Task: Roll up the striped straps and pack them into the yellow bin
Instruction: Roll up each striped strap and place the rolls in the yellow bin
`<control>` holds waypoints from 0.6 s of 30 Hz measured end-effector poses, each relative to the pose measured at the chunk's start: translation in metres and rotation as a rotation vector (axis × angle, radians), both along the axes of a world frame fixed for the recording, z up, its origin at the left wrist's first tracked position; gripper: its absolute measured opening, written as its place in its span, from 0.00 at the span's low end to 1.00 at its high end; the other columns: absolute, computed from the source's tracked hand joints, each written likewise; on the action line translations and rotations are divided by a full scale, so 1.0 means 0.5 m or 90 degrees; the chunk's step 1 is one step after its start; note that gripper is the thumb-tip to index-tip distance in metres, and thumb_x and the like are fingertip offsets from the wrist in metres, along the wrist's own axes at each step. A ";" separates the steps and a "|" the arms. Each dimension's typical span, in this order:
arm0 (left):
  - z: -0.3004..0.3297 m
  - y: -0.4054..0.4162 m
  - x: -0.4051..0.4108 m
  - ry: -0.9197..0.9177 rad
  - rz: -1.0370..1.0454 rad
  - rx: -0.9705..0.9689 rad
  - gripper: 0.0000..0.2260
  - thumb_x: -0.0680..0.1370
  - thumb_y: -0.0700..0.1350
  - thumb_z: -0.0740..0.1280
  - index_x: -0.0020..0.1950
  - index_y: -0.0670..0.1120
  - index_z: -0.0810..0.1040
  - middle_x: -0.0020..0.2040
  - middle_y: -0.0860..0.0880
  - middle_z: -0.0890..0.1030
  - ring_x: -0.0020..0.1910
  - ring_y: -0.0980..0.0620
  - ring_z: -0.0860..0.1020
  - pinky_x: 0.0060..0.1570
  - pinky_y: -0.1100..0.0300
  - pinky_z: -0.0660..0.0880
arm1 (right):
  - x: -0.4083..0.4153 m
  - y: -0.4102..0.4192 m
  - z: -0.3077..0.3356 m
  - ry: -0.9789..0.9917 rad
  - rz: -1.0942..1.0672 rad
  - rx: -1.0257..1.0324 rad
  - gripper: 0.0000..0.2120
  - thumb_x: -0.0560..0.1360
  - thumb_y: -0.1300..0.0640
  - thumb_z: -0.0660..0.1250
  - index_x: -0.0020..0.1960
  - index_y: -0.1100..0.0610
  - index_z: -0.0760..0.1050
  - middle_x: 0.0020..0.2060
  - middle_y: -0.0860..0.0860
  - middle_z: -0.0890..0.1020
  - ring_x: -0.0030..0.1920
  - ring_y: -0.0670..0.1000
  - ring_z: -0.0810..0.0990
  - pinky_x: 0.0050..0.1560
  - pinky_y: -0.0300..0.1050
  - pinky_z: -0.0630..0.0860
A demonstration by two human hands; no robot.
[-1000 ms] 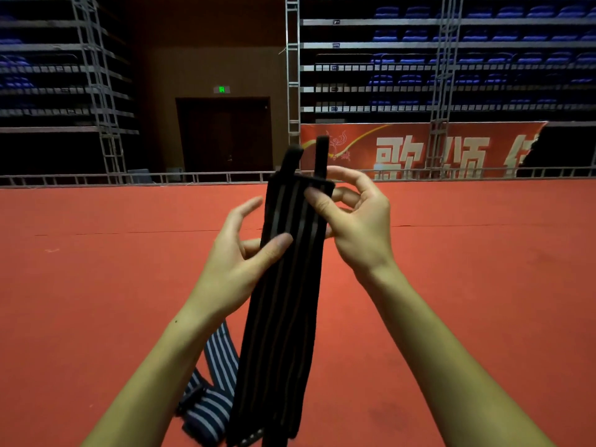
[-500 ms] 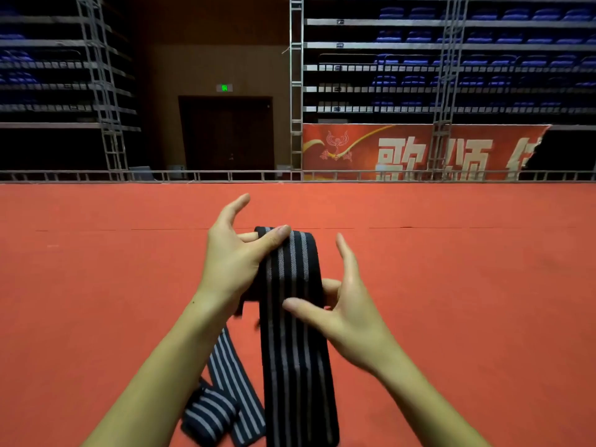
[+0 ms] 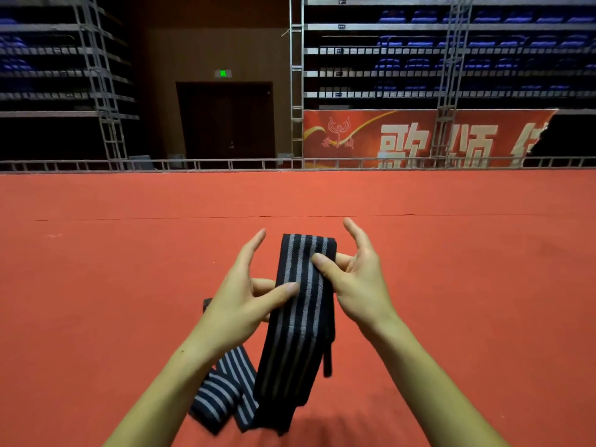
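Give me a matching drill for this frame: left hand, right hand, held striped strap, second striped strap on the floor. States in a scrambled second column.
Column A:
1. left hand
2. right hand
3. held black-and-grey striped fabric strap
4. second striped fabric strap

Column B:
a. lies on the red carpet floor
b. hangs down between both hands
c. thumb presses the strap's lower left edge
d. thumb presses nearer the strap's folded top

Pairs: 1-c, 2-d, 3-b, 4-a

Mid-frame, a strap hangs between the hands, left hand and right hand; another strap lies on the floor lower left of it.
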State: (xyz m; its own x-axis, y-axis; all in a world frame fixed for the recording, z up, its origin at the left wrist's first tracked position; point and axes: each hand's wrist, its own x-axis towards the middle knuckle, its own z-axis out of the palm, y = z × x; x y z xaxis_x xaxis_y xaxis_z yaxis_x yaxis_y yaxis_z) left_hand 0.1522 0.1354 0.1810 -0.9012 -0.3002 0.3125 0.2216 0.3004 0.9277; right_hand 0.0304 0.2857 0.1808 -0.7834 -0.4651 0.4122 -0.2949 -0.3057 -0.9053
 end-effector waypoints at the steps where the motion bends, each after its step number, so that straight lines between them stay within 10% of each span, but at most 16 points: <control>1: 0.000 0.000 -0.002 0.017 -0.002 -0.002 0.43 0.80 0.44 0.74 0.86 0.62 0.51 0.47 0.42 0.90 0.48 0.42 0.90 0.47 0.51 0.86 | -0.001 -0.004 0.003 0.008 -0.002 0.006 0.38 0.84 0.65 0.68 0.86 0.48 0.52 0.48 0.57 0.90 0.49 0.63 0.89 0.50 0.56 0.87; 8: 0.026 -0.009 -0.004 0.098 0.094 0.043 0.38 0.77 0.39 0.78 0.82 0.58 0.66 0.45 0.41 0.90 0.46 0.42 0.90 0.47 0.47 0.87 | 0.035 0.026 -0.053 0.079 0.065 0.127 0.41 0.86 0.53 0.66 0.86 0.39 0.40 0.48 0.57 0.88 0.46 0.54 0.85 0.53 0.58 0.83; 18: 0.012 -0.009 -0.006 0.032 0.087 0.078 0.33 0.80 0.52 0.74 0.82 0.57 0.64 0.47 0.43 0.90 0.47 0.45 0.90 0.47 0.50 0.87 | 0.057 0.025 -0.043 0.104 0.106 0.014 0.44 0.83 0.68 0.69 0.86 0.42 0.47 0.52 0.57 0.90 0.55 0.58 0.89 0.60 0.53 0.85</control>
